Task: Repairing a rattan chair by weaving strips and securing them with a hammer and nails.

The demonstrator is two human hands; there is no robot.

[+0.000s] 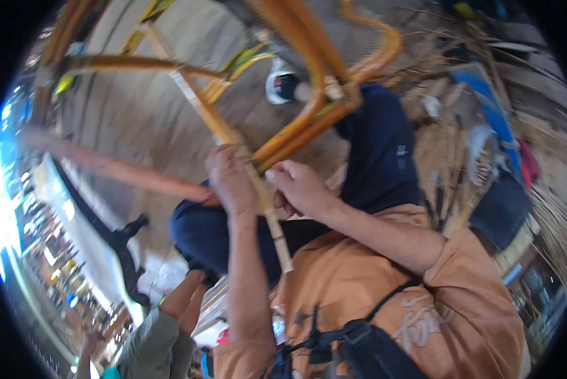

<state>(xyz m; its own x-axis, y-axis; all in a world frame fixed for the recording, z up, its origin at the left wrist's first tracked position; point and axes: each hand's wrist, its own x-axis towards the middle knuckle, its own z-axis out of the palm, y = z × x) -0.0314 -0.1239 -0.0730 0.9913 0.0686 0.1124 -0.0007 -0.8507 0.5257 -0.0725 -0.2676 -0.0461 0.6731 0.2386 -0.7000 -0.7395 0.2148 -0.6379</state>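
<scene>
A yellow-orange cane furniture frame (302, 129) of bent poles stands in front of me, against my legs. A pale jointed bamboo pole (198, 104) runs slantwise from the frame's far left to my lap. My left hand (230, 180) is closed around this pole near the corner of the frame. On the pole's other side my right hand (299, 189) has its fingers curled in a pinch beside that corner. Whatever is between those fingertips is hidden or too small to name.
A reddish-brown pole (125, 170) reaches from the left toward my left knee. Another person's leg (185, 297) shows at lower left, near a black curved object (122, 243). On the right lie a blue board (486, 101), a plastic bag (479, 151) and loose cane strips (555, 221).
</scene>
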